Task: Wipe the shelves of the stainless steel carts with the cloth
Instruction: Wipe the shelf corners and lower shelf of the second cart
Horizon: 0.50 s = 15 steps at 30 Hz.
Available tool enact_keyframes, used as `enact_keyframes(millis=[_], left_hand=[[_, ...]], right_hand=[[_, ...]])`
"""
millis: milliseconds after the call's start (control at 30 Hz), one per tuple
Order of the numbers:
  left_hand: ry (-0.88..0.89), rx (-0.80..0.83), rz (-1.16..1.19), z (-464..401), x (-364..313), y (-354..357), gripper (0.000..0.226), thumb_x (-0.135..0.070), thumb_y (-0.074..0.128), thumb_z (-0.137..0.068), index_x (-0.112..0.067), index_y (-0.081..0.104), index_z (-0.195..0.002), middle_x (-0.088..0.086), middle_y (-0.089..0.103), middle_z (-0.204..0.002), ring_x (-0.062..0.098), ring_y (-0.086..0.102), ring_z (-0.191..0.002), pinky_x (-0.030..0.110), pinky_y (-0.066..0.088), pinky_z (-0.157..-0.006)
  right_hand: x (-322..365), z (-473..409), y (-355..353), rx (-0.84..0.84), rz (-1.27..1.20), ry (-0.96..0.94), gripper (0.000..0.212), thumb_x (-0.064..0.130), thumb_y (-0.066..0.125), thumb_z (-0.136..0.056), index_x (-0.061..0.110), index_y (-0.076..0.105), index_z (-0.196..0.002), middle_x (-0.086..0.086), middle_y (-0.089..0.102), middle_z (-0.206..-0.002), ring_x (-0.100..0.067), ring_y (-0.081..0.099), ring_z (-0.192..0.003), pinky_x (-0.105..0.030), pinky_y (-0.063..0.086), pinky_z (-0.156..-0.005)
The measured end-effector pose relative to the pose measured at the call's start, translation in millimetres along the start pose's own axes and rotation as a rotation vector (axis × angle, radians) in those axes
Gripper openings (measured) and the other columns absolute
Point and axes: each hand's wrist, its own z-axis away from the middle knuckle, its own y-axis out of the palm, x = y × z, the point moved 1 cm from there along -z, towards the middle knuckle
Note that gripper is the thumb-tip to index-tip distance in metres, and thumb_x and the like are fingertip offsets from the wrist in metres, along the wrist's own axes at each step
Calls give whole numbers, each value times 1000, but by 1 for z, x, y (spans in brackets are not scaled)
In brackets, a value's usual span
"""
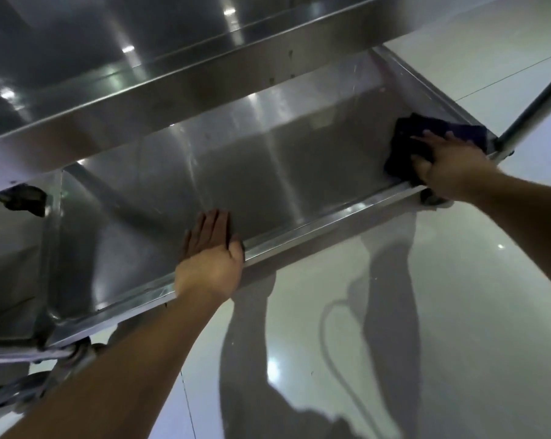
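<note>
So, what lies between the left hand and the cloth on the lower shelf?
Only bare steel: the head view shows nothing on the lower shelf between the left hand and the dark cloth.

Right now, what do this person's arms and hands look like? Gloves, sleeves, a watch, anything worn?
Both are bare. The left hand and the right hand wear no gloves, and no rings show. Both forearms are uncovered as far as the picture reaches: no sleeve, watch or wristband in view. The picture is a little blurred, so small marks cannot be told.
</note>
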Motion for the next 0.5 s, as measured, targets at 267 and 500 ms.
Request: enact_keyframes(millis=[267,500], left_hand=[[4,-55,-22,1,-8,3,71,-45,18,-97,-27,24,-165,-7,17,-173,15,10,-161,37,6,-129],[18,-78,-16,2,-10,2,69,-39,24,-98,-20,31,-164,-2,23,-172,18,14,-160,37,7,-128]], right_hand=[[17,-16,14,12,31,27,72,56,12,-98,25,25,-161,-4,21,-169,-39,16,-154,-51,16,-123],[195,20,55,128,7,-621,60,57,26,-103,44,13,-160,20,4,-168,-17,-4,-157,-37,-2,-124]])
